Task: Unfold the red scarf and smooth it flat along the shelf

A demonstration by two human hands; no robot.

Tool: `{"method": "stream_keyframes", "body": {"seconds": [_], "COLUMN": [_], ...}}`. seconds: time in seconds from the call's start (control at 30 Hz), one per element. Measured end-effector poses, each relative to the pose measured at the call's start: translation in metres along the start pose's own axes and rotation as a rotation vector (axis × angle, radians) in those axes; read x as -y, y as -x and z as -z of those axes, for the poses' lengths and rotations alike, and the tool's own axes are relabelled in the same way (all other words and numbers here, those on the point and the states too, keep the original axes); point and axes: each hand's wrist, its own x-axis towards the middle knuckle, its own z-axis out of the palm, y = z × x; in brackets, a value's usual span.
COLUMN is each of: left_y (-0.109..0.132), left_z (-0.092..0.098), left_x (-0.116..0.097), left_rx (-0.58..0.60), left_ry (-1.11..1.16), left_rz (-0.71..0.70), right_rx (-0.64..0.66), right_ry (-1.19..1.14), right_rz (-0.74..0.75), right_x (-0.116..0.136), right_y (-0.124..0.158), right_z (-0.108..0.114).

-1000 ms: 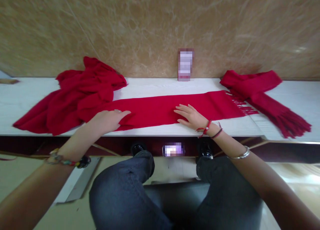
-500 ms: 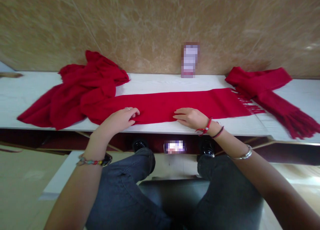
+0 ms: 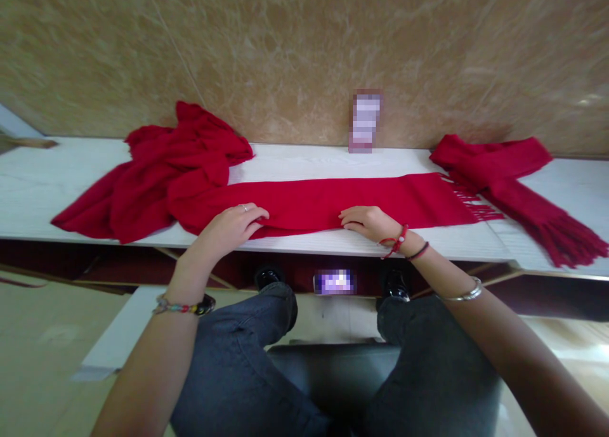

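A long red scarf (image 3: 309, 199) lies stretched across the white table, its left part bunched in a loose heap and its fringe on the right. My left hand (image 3: 235, 226) is closed on the scarf's near edge, thumb below and fingers above. Farther right, my right hand (image 3: 368, 223) pinches the same edge, with the fingertips partly hidden. Between the hands the near edge is slightly raised in a narrow fold. A second red scarf (image 3: 504, 170) lies folded across itself on the right, fringe toward the front, close to the first scarf's fringe.
The narrow white table (image 3: 295, 153) runs along a brown marbled wall (image 3: 295, 63). A small blurred card or box (image 3: 365, 123) stands against the wall. Below the table's front edge are a lit phone-like screen (image 3: 334, 282) and my knees.
My fingers have closed on the scarf's near edge, which has lifted a little between the hands. The whole view has shifted slightly.
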Motion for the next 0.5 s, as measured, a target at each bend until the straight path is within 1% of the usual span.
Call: {"method": "stream_keyframes", "body": {"seconds": [0.1,0.17,0.27,0.37,0.43,0.5], "left_y": [-0.001,-0.003,-0.002,0.000,0.001,0.001], "left_z": [-0.004,-0.007,-0.009,-0.012,-0.013,-0.013], "left_x": [0.004,0.006,0.008,0.010,0.012,0.012], "left_rx": [0.042,0.065,0.064,0.109,0.157,0.179], "left_ry": [0.048,0.085,0.117,0.132,0.133,0.125], "left_rz": [-0.077,-0.085,-0.029,0.046,0.100,0.134], "right_rx": [-0.019,-0.041,-0.086,-0.136,-0.153,-0.167], "right_ry": [-0.054,-0.103,-0.210,-0.306,-0.316,-0.276], "right_rz": [-0.029,-0.059,-0.139,-0.226,-0.247,-0.229], "right_x": [0.001,0.001,0.001,-0.001,-0.002,-0.002], "right_y": [0.000,0.000,0.000,0.001,0.001,0.002], "right_z": [0.001,0.001,0.000,-0.002,-0.002,-0.003]}}
